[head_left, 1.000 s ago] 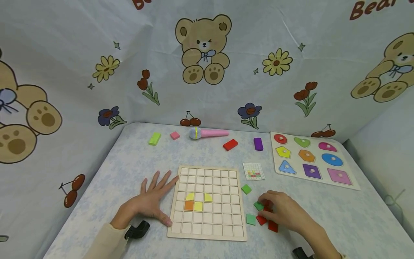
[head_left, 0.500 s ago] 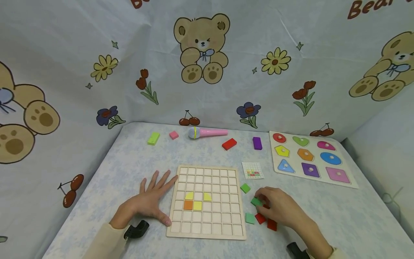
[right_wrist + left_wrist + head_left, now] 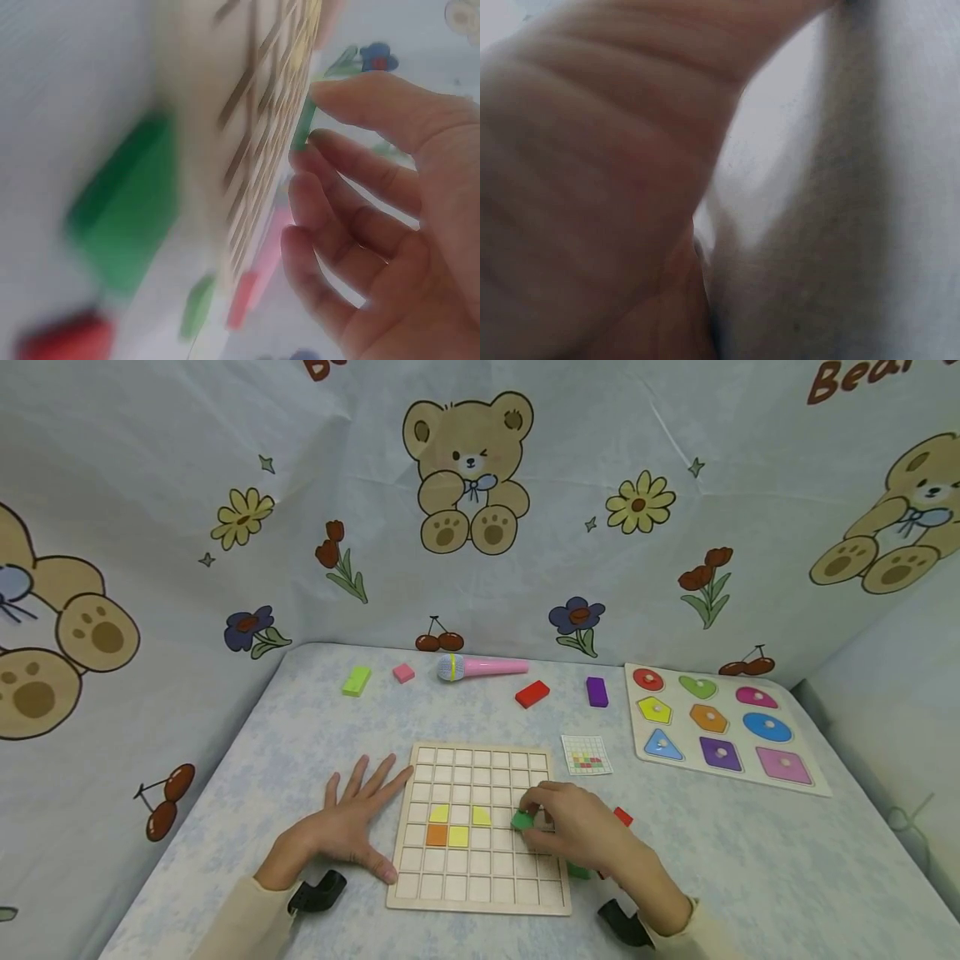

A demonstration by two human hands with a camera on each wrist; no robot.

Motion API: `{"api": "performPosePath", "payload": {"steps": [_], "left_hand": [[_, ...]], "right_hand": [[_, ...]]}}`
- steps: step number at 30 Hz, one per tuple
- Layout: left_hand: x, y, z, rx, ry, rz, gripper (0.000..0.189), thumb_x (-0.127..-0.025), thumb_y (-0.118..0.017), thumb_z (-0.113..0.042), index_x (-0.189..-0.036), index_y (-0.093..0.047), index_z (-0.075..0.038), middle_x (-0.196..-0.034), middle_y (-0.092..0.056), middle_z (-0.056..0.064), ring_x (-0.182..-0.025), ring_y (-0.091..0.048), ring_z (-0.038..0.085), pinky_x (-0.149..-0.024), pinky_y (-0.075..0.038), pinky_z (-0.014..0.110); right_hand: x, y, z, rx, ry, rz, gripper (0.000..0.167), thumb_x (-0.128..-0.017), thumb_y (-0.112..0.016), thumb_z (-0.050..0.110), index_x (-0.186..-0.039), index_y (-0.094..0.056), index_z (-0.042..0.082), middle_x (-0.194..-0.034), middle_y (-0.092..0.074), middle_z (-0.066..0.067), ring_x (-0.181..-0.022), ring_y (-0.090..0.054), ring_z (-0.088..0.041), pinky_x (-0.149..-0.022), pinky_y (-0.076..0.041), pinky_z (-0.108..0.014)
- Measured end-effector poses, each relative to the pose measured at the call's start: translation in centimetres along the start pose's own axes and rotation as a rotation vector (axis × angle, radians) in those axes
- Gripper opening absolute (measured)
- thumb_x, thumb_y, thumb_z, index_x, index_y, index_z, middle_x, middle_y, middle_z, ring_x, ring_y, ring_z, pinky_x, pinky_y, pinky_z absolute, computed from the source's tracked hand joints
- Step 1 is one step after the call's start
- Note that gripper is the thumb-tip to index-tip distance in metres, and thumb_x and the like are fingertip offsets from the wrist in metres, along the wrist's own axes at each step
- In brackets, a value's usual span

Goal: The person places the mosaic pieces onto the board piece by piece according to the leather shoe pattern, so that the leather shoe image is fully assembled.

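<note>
A wooden grid board [image 3: 450, 890] lies flat on the table, with three yellow tiles [image 3: 458, 837] and an orange tile [image 3: 437, 835] in its left half. My left hand [image 3: 341, 831] lies with fingers spread along the board's left side, thumb and index finger at its edge. Over the right part of the grid, my right hand [image 3: 588, 831] pinches a green tile [image 3: 521, 821] between thumb and fingertips. The right wrist view shows this held tile [image 3: 304, 124] edge-on. Only the palm side and a shadow on the table fill the left wrist view.
Right of the board are a loose green tile [image 3: 577, 871] and a red tile [image 3: 623, 817], partly covered by my right arm. A pattern card [image 3: 587, 743] and a shape puzzle [image 3: 750, 762] lie farther back. Blocks and a pink toy microphone [image 3: 495, 667] line the rear.
My right hand has picked the green tile from the loose pile and carried it left, over the board. My left hand has stayed in place.
</note>
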State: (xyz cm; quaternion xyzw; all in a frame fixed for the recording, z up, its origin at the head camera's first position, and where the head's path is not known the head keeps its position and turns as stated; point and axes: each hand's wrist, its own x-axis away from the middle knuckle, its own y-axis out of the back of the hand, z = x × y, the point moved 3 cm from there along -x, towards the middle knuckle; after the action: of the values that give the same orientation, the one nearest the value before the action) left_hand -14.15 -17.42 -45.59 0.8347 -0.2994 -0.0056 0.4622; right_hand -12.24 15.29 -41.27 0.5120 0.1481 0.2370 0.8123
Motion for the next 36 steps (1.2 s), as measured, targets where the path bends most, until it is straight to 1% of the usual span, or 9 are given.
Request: {"api": "performPosePath", "payload": {"steps": [7,12,15,19,25,28,32,36], "left_hand": [[0.1,0.0,0.0,-0.004,-0.005,-0.001,0.141,-0.053,-0.091,-0.064,-0.163,-0.013,-0.022,-0.169,0.007,0.013,-0.149,0.023,0.047,-0.107,0.017,0.075],[0.1,0.0,0.1,-0.002,-0.009,0.000,0.140,-0.054,-0.091,-0.064,-0.163,-0.013,-0.022,-0.169,0.007,0.014,-0.149,0.023,0.048,-0.106,0.017,0.075],[0.1,0.1,0.0,-0.006,-0.008,0.002,0.140,-0.054,-0.090,-0.065,-0.163,-0.012,-0.022,-0.169,0.007,0.014,-0.149,0.022,0.048,-0.107,0.016,0.075],[0.2,0.3,-0.1,-0.006,-0.010,0.001,0.141,-0.054,-0.091,-0.064,-0.163,-0.012,-0.021,-0.169,0.007,0.015,-0.149,0.022,0.049,-0.107,0.015,0.077],[0.3,0.4,-0.2,-0.006,-0.017,0.005,0.141,-0.055,-0.090,-0.064,-0.163,-0.011,-0.021,-0.169,0.008,0.016,-0.149,0.023,0.049,-0.106,0.015,0.077],[0.3,0.4,-0.3,-0.005,-0.023,0.005,0.140,-0.056,-0.090,-0.064,-0.163,-0.011,-0.020,-0.169,0.007,0.016,-0.149,0.023,0.050,-0.106,0.015,0.077],[0.3,0.3,-0.2,-0.007,-0.028,0.005,0.140,-0.056,-0.090,-0.064,-0.163,-0.011,-0.020,-0.169,0.008,0.016,-0.149,0.022,0.050,-0.106,0.015,0.077],[0.3,0.3,-0.2,-0.007,-0.028,0.003,0.140,-0.056,-0.090,-0.064,-0.163,-0.012,-0.020,-0.169,0.007,0.016,-0.149,0.022,0.050,-0.106,0.014,0.077]], "right_hand": [[-2.0,-1.3,3.1,0.003,0.105,0.034,0.014,-0.086,-0.076,0.024,-0.100,-0.073,0.019,-0.088,-0.065,0.010,-0.073,-0.055,-0.003,-0.066,-0.047,-0.019],[-2.9,-2.0,4.9,0.005,0.147,0.049,0.010,-0.086,-0.074,0.024,-0.095,-0.072,0.021,-0.088,-0.064,0.011,-0.072,-0.051,0.000,-0.066,-0.046,-0.019],[-3.3,-2.2,5.7,-0.003,0.160,0.064,0.010,-0.086,-0.074,0.023,-0.095,-0.072,0.021,-0.089,-0.065,0.012,-0.072,-0.051,0.000,-0.068,-0.046,-0.019],[-3.8,-2.5,6.5,-0.006,0.174,0.089,0.012,-0.085,-0.074,0.023,-0.097,-0.073,0.021,-0.092,-0.066,0.013,-0.075,-0.054,-0.001,-0.071,-0.048,-0.019],[-4.3,-2.7,7.7,-0.002,0.219,0.118,0.014,-0.084,-0.075,0.020,-0.098,-0.074,0.023,-0.093,-0.066,0.013,-0.071,-0.051,0.002,-0.069,-0.047,-0.017],[-4.6,-3.1,8.3,0.005,0.242,0.131,0.012,-0.086,-0.076,0.022,-0.098,-0.075,0.023,-0.094,-0.068,0.013,-0.074,-0.055,0.002,-0.072,-0.048,-0.017],[-4.8,-3.8,8.9,0.051,0.277,0.149,0.012,-0.085,-0.078,0.022,-0.097,-0.075,0.024,-0.094,-0.068,0.015,-0.081,-0.059,0.004,-0.075,-0.050,-0.016],[-4.8,-4.5,9.2,0.109,0.305,0.147,0.013,-0.083,-0.079,0.021,-0.094,-0.074,0.026,-0.092,-0.067,0.016,-0.079,-0.059,0.005,-0.075,-0.051,-0.019]]}}
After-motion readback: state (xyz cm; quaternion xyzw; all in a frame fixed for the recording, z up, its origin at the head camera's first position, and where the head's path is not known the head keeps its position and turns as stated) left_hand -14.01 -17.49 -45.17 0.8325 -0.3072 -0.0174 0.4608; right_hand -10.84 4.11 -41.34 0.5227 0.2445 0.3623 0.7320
